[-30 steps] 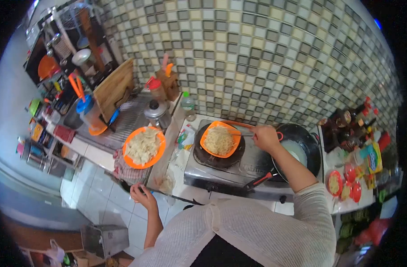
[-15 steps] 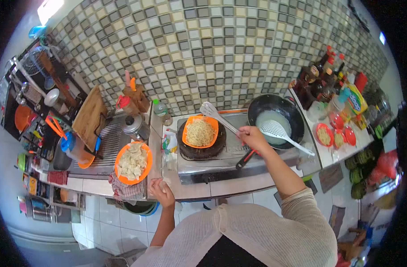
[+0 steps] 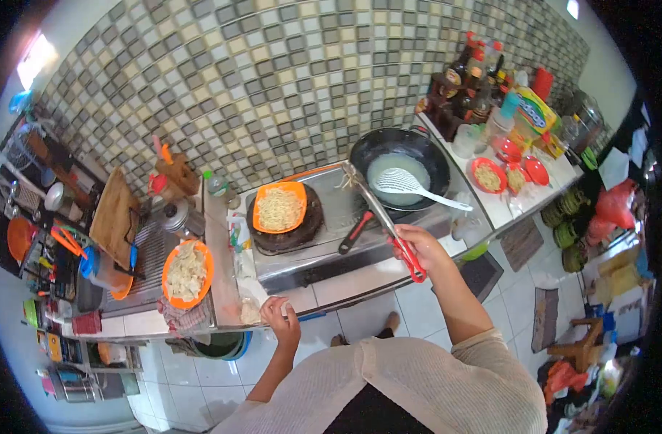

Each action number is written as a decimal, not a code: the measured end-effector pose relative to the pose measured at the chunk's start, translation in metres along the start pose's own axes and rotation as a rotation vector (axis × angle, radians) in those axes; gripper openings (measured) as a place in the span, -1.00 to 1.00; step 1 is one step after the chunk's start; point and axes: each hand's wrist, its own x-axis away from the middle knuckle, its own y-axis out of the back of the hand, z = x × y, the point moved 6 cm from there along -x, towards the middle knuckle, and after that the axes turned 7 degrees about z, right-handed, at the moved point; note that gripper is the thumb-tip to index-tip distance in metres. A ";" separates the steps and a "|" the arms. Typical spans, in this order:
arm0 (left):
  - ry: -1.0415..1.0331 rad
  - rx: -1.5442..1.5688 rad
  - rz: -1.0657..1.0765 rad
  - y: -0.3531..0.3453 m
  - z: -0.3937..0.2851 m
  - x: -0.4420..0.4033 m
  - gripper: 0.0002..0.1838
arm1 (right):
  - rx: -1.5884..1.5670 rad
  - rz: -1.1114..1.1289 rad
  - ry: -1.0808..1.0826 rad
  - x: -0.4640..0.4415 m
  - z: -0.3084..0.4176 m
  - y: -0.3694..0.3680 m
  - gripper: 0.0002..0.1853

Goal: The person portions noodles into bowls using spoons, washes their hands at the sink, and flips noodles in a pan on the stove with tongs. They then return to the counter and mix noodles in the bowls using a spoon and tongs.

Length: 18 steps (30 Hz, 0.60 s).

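My right hand (image 3: 426, 250) is closed around a pair of metal tongs (image 3: 375, 205) with red handle ends. Their tips point up and left over the stove, between the noodle plate and the wok. Loosely curled, my left hand (image 3: 282, 322) hovers by the counter's front edge, fingers a little apart, nothing visible in it. The black wok (image 3: 433, 146) holds cloudy liquid, and a white slotted skimmer (image 3: 399, 181) rests across it. On the left burner sits an orange square plate (image 3: 301, 189) of noodles (image 3: 279, 210). A round orange plate (image 3: 208, 273) carries pale, folded food pieces (image 3: 186, 273).
Sauce bottles (image 3: 457, 87) crowd the right counter, near small red dishes (image 3: 488, 176) of food. The wok's red-black handle (image 3: 356, 232) juts toward the front left. A metal pot (image 3: 180, 218) and cutting board (image 3: 115, 217) stand left. A bin (image 3: 221, 345) sits below the counter.
The view has shifted right. My right hand has drawn back toward the front edge with the tongs, which now point more steeply upward. The skimmer remains across the wok.
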 end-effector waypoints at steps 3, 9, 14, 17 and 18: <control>-0.097 -0.008 0.092 -0.036 -0.037 -0.002 -0.80 | 0.006 -0.054 0.067 0.044 0.035 0.037 -0.68; -0.219 0.094 0.096 -0.123 -0.145 -0.010 -0.83 | 0.097 -0.202 0.185 0.133 0.110 0.181 -0.74; -0.185 0.204 0.051 -0.224 -0.251 0.012 -0.80 | 0.279 -0.319 0.191 0.199 0.172 0.292 -0.77; -0.270 0.239 0.118 -0.278 -0.310 0.031 -0.82 | 0.380 -0.455 0.105 0.225 0.203 0.351 -0.79; -0.352 0.295 0.196 -0.290 -0.334 0.034 -0.85 | 0.389 -0.450 0.086 0.227 0.210 0.368 -0.79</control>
